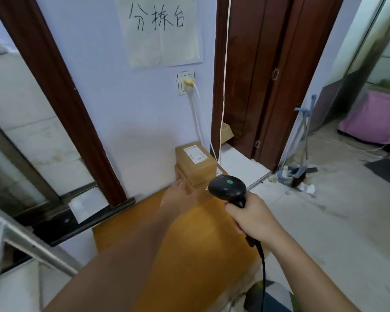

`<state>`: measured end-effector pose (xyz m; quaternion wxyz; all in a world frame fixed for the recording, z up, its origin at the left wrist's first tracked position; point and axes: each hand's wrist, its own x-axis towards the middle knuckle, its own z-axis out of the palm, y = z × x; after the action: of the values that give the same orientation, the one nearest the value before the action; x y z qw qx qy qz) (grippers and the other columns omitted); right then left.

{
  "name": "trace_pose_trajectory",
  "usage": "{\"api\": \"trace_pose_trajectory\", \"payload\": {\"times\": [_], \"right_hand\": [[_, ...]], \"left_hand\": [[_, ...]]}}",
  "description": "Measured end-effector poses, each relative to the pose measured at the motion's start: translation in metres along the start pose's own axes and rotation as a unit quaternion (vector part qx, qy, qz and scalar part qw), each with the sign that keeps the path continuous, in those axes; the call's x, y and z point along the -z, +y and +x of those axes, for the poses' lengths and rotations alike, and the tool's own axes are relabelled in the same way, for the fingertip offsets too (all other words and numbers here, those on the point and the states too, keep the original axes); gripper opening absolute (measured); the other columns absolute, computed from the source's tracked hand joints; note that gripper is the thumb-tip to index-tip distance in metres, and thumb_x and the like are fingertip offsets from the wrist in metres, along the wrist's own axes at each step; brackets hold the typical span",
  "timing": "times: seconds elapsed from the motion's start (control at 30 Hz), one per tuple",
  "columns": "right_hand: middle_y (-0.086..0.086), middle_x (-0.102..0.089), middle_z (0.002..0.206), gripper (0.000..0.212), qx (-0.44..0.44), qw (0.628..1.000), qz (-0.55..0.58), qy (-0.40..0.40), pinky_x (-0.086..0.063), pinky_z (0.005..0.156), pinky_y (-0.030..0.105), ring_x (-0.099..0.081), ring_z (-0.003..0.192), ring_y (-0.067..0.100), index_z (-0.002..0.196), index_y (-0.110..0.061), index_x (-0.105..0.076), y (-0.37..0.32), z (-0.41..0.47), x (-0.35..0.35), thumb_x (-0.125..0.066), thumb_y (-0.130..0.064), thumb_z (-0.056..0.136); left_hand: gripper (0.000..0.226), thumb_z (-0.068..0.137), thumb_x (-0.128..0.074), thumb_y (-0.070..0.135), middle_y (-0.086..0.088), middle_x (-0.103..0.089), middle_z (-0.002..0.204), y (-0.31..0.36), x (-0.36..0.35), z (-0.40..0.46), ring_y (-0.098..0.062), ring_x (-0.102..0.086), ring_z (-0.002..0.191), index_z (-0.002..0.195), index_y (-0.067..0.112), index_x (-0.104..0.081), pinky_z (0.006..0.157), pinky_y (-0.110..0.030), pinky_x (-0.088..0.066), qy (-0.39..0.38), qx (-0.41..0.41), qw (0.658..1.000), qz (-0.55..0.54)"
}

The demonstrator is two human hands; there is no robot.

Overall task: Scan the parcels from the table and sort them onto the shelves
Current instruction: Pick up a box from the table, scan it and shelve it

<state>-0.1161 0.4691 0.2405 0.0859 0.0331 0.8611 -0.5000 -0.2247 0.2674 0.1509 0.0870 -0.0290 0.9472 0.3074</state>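
Observation:
Two brown cardboard parcels are stacked at the far end of the orange table (171, 239), against the wall. The top parcel (195, 162) carries a white label. The lower parcel (190, 183) is partly hidden behind my hands and the scanner. My left hand (178, 194) reaches to the stack with its fingers on the near left side of the lower parcel. My right hand (251, 216) grips the handle of a black barcode scanner (226, 188), whose head with a green light points toward the parcels. Its black cable hangs down to the bottom edge.
A paper sign (160, 30) hangs on the wall above a socket (186, 83) with white cables. A dark wooden door (263, 82) stands right of the table. A mop and broom (298, 149) lean by the doorway. A metal rack frame (20, 239) is at lower left.

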Motion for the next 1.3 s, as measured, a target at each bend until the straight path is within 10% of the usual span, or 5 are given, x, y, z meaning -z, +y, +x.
{"api": "trace_pose_trajectory", "payload": {"times": [0.27,0.6,0.9,1.13,1.3], "right_hand": [[0.007,-0.054,0.057,0.018,-0.030,0.999,0.007,-0.013,-0.050,0.052,0.030,-0.056,0.046,0.017,0.094,-0.002,-0.059,0.010,0.088,-0.002,-0.062,-0.019,0.091],[0.004,-0.053,0.058,0.013,-0.050,0.998,0.007,-0.029,-0.047,0.054,0.032,-0.054,0.049,0.017,0.080,-0.012,-0.059,0.030,0.171,0.002,-0.065,-0.018,0.089],[0.005,-0.054,0.057,0.019,-0.055,0.997,-0.009,-0.058,-0.049,0.059,0.034,-0.053,0.053,0.017,0.083,-0.006,-0.061,0.059,0.230,0.009,-0.068,-0.023,0.087],[0.003,-0.053,0.055,0.021,-0.053,0.996,-0.013,-0.072,-0.050,0.057,0.028,-0.050,0.046,0.011,0.079,-0.004,-0.062,0.068,0.245,0.009,-0.067,-0.022,0.088],[-0.001,-0.052,0.049,0.024,-0.058,0.994,-0.008,-0.091,-0.049,0.053,0.026,-0.048,0.039,0.006,0.070,-0.009,-0.059,0.072,0.246,0.003,-0.067,-0.021,0.090]], "left_hand": [[0.039,0.104,-0.056,0.046,-0.003,-0.067,0.122,0.002,-0.005,0.085,-0.014,-0.056,0.099,0.129,0.016,-0.062,0.089,-0.032,-0.044,0.015,0.035,0.998,-0.047],[0.072,0.096,-0.060,0.062,-0.005,-0.065,0.132,-0.008,-0.044,0.177,-0.016,-0.056,0.097,0.149,0.015,-0.045,0.082,-0.035,-0.046,0.015,0.147,0.972,-0.180],[0.123,0.058,-0.079,0.084,-0.005,-0.064,0.143,0.002,-0.073,0.237,-0.032,-0.066,0.120,0.155,0.018,-0.040,0.106,-0.052,-0.054,0.012,0.282,0.851,-0.443],[0.106,0.083,-0.070,0.072,-0.009,-0.054,0.151,-0.004,-0.088,0.236,-0.033,-0.058,0.131,0.159,0.011,-0.029,0.110,-0.052,-0.050,0.030,0.288,0.866,-0.407],[0.131,0.058,-0.058,0.094,-0.006,-0.052,0.154,-0.009,-0.101,0.228,-0.033,-0.051,0.139,0.162,0.021,-0.023,0.114,-0.056,-0.046,0.031,0.242,0.895,-0.373]]}}
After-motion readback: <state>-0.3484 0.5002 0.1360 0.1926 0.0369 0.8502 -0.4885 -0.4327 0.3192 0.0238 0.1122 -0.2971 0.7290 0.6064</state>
